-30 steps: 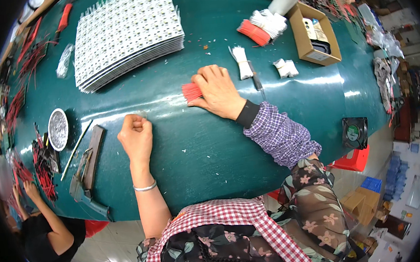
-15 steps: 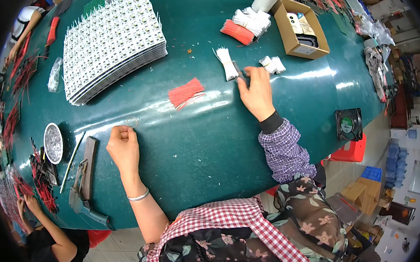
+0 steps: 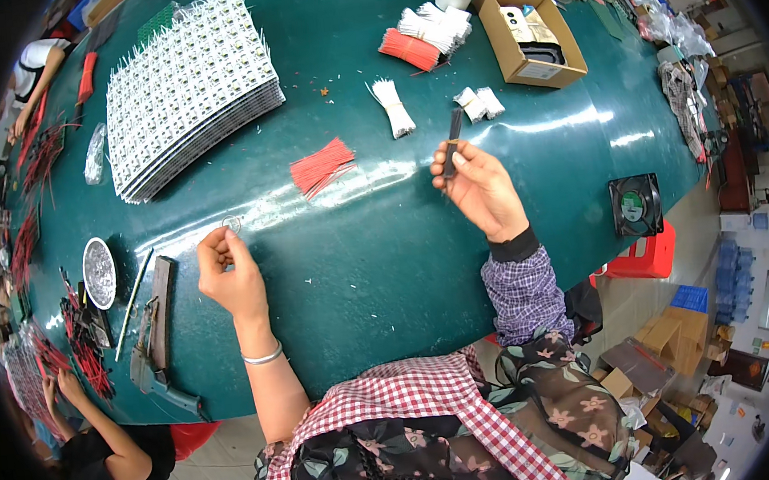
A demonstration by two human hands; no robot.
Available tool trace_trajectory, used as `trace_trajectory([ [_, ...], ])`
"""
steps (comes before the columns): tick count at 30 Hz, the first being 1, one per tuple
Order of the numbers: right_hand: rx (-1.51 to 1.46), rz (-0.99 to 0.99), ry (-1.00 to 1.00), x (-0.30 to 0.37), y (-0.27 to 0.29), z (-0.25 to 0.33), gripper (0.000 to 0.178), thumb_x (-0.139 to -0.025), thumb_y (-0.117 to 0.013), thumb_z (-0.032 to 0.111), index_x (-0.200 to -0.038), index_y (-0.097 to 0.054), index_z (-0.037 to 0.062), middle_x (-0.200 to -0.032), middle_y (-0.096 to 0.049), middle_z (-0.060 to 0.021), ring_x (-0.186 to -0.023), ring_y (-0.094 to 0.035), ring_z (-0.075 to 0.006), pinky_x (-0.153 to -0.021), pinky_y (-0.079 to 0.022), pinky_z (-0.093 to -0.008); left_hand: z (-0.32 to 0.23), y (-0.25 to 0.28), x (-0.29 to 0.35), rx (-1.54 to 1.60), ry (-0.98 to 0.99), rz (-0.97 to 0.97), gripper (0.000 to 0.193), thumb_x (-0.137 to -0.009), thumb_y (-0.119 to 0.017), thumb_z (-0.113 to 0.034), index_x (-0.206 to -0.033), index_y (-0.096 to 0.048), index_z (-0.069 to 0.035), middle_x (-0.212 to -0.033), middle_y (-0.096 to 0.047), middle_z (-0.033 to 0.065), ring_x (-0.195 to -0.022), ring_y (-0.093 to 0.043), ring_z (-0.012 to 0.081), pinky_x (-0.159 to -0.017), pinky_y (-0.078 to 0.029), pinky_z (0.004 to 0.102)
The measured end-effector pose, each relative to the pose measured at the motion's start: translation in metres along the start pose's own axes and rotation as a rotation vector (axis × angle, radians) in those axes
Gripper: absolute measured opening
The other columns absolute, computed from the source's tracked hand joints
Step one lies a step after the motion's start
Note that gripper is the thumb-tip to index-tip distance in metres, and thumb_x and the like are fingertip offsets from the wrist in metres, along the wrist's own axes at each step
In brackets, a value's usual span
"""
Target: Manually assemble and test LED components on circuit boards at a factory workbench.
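My left hand (image 3: pixel 233 270) is closed in a pinch over the green table, holding a thin pale loop (image 3: pixel 233 223) that looks like a rubber band. Raised to the right, my right hand (image 3: pixel 486 194) grips a slim black stick-shaped bundle (image 3: pixel 456 126) between thumb and fingers; its exact kind is unclear. Between the hands, farther off, lies a loose fan of short red wires (image 3: pixel 322 167). A banded bundle of white wires (image 3: pixel 393 110) sits beyond my right hand, with small white bundles (image 3: pixel 479 104) beside it.
A tall stack of white circuit panels (image 3: pixel 191 93) stands far left. Red and white wire bundles (image 3: pixel 416 46) and a cardboard box (image 3: pixel 535 71) are at the back. A silver bowl (image 3: pixel 100 273) and a hinged cutter (image 3: pixel 156 345) lie left; a black fan (image 3: pixel 635 205) sits right. Co-workers are at the left.
My right hand has lifted the black bundle from beside the white wires and drawn it nearer. The left hand keeps its pinch on the loop. The whole view has shifted slightly.
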State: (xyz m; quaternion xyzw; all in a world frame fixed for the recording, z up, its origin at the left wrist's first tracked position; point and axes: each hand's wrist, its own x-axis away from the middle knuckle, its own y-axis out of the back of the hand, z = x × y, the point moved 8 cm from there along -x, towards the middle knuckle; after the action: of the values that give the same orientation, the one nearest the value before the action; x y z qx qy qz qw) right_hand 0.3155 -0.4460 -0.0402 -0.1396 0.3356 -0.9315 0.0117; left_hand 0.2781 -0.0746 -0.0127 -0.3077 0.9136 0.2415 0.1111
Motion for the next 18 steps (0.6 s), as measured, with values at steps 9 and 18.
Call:
trace_trajectory([
  [9, -0.114, 0.225, -0.241, 0.024, -0.059, -0.043, 0.032, -0.102, -0.049, 0.013, -0.129, -0.051, -0.0044, -0.085, -0.047, 0.0013, -0.073, -0.041, -0.0072, -0.063, -0.037, -0.0209, -0.092, -0.06, 0.043, 0.103, -0.296, 0.39, 0.007, -0.086, -0.069, 0.001, -0.093, -0.069, 0.001, -0.073, -0.067, 0.0067, -0.059, -0.059, 0.0087, -0.055, -0.048, 0.0234],
  [18, 0.028, 0.158, -0.312, 0.038, -0.071, -0.065, 0.025, -0.107, -0.042, 0.025, -0.097, -0.054, 0.0057, -0.071, -0.035, 0.0068, -0.058, -0.03, -0.0026, -0.05, -0.026, -0.0193, -0.13, -0.102, 0.074, 0.109, -0.553, 0.522, 0.012, -0.082, -0.071, 0.001, -0.093, -0.067, -0.003, -0.076, -0.066, 0.0092, -0.057, -0.063, 0.0219, -0.051, -0.048, 0.0309],
])
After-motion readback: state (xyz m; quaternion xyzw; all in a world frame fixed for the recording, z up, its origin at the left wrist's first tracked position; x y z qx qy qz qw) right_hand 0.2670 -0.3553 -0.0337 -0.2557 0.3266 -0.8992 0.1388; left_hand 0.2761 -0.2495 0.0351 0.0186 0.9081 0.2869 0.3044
